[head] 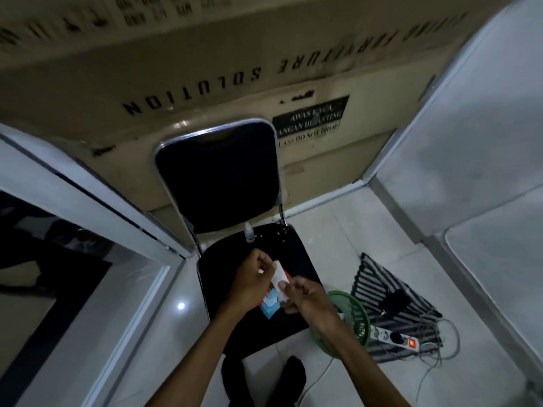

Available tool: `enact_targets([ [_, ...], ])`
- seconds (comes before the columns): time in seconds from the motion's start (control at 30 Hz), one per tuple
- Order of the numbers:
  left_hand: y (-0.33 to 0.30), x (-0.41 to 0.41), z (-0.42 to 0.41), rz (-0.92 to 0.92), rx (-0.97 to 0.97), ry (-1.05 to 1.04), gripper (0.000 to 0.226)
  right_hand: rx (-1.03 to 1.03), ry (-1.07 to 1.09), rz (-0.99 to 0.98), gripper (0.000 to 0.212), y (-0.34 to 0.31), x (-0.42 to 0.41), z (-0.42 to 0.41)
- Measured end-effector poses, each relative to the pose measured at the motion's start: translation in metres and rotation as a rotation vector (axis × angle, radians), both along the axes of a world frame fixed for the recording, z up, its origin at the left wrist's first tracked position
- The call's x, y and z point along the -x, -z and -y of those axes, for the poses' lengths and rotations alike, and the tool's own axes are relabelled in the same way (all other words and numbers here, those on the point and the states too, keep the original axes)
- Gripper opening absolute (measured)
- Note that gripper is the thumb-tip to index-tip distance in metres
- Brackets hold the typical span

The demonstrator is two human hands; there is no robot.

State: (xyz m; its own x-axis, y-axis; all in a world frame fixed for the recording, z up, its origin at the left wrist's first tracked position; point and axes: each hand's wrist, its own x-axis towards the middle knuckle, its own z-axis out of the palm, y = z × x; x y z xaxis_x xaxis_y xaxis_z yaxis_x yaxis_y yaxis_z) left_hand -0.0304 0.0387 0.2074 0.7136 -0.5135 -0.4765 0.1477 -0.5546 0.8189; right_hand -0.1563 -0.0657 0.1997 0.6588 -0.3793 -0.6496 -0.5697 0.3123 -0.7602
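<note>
At the bottom centre of the frame, two bare forearms reached in over a black chair seat (pixel 282 248). The left hand (pixel 252 277) and the right hand (pixel 308 298) each pinched one end of a small white sheet (pixel 278 278) with curled fingers, holding it just above the seat's middle. A blue and red packet (pixel 269 307) lay under it on the seat. To the lower right, a green basket (pixel 354 314), a power strip (pixel 393 337) with a lit red switch and a striped mat (pixel 379 277) lay on the pale tiled floor (pixel 338 230). A small bottle (pixel 249 232) stood at the seat's rear edge, below the chair back (pixel 217 177). Behind rose a printed cardboard box (pixel 205 83), with a white-framed glass panel (pixel 58 259) on the left and a grey wall (pixel 484 142) on the right.
</note>
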Motion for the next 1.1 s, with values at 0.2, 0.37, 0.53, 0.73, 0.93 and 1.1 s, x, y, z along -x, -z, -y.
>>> enact_targets([
  [0.2, -0.067, 0.009, -0.020, 0.003, 0.074, -0.104, 0.010, -0.007, -0.077, 0.073, 0.022, -0.078, -0.001, -0.005],
  [0.37, -0.118, 0.003, -0.051, 0.038, 0.146, -0.143, 0.014, -0.022, -0.157, 0.110, 0.025, -0.131, -0.006, -0.019],
  [0.53, -0.161, -0.010, -0.086, 0.110, 0.232, -0.154, 0.012, -0.046, -0.197, 0.176, 0.023, -0.164, -0.028, -0.032],
  [0.73, -0.221, -0.033, -0.135, 0.188, 0.363, -0.198, 0.016, -0.271, -0.196, 0.332, 0.024, -0.219, -0.080, -0.071],
  [0.93, -0.292, -0.060, -0.229, 0.422, 0.376, -0.277, 0.013, -0.331, -0.306, 0.530, 0.045, -0.293, -0.122, -0.166],
  [1.1, -0.344, -0.065, -0.328, 0.615, 0.337, -0.331, 0.012, -0.393, -0.275, 0.620, 0.063, -0.327, -0.147, -0.257],
])
